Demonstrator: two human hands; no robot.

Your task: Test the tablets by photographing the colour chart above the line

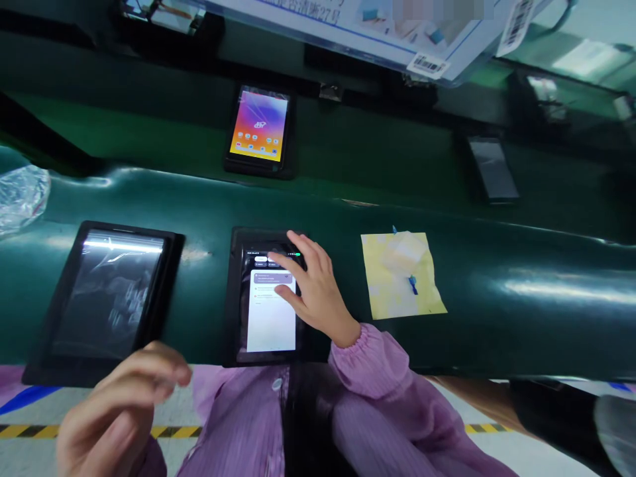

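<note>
Taking the lit tablet [271, 326] as the hub of the dial, it lies on the green bench [477, 341] in front of the purple-clad person, its screen mostly white under a dark top band. The right hand [320, 291] reaches over it from about 4 o'clock, fingers spread wide and gripping nothing; the index fingertip is over the upper part of the screen, the thumb lower down (whether either presses the glass, I cannot tell). At 8 o'clock the left hand [122, 407] hangs half curled and blurred, near the lower edge of a dark-screened tablet [109, 291]; I cannot tell whether its fingers hold anything. That tablet lies at 9 o'clock, its screen showing only reflections. At 3 o'clock is a yellow sheet [376, 288] bearing a whitish film [405, 250] and 2 small blue pieces [413, 285]. At 12 o'clock, farther back, 1 device with a colourful home screen [259, 126] stands tilted, and at 2 o'clock a grey-screened device [493, 169]. Clear plastic [22, 199] sits at 10 o'clock.
</note>
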